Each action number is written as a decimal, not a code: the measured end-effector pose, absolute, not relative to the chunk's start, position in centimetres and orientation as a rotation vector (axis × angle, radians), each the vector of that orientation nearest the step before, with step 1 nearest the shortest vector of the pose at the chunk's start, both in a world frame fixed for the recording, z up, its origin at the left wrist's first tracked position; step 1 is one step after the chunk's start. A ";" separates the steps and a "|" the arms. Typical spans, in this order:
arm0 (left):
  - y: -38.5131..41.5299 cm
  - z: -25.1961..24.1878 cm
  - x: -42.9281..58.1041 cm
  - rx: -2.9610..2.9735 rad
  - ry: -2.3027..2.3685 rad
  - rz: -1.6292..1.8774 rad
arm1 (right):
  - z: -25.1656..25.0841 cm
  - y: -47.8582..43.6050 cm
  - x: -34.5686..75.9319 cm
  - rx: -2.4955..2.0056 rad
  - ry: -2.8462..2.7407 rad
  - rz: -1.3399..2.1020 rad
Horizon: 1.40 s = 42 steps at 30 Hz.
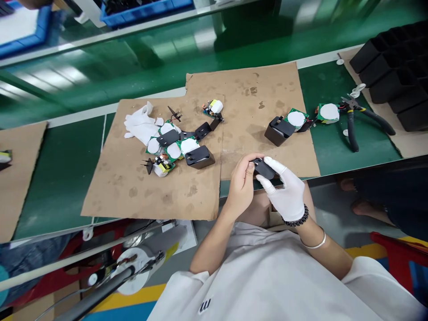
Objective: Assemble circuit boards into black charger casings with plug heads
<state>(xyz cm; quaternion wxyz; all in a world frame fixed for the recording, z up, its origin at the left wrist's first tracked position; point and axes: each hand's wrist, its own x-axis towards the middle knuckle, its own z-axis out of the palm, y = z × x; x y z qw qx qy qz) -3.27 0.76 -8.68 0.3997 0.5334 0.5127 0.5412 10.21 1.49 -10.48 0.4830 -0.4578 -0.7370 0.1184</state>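
Note:
Between my two hands is a black power adapter case [265, 169], held over the table's front edge. Bare fingers of my left hand [243, 183] close on its left side, the thumb on top. Gripping the right side is my right hand [288, 189], in a white glove, with thumb and fingers around the case. Just beyond lies another black adapter case [279, 131] beside a green circuit board with a white round pad [296, 118]. To the left are several boards and black plug parts, including an adapter case [199, 157] and a white glove [142, 124].
Brown cardboard [177, 196] covers part of the green table [63, 174]. Cutting pliers [352, 118] lie at the right, near a second board [328, 113]. Stacked black cases [394, 71] stand at the far right. A blue tray [143, 13] sits at the back.

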 end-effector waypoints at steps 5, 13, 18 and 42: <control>0.7 -8.7 -3.3 1.373 1.285 1.372 | -10.1 2.2 11.3 -0.940 -1.884 0.309; 0.6 -8.7 -3.4 1.382 1.278 1.367 | -8.8 2.7 11.5 -0.943 -1.943 0.335; 0.7 -8.9 -3.3 1.304 1.227 1.398 | -8.0 3.3 11.6 -0.932 -2.125 0.096; 0.8 -9.5 -2.9 1.044 1.243 1.651 | -9.5 3.9 11.0 -1.123 -2.101 0.028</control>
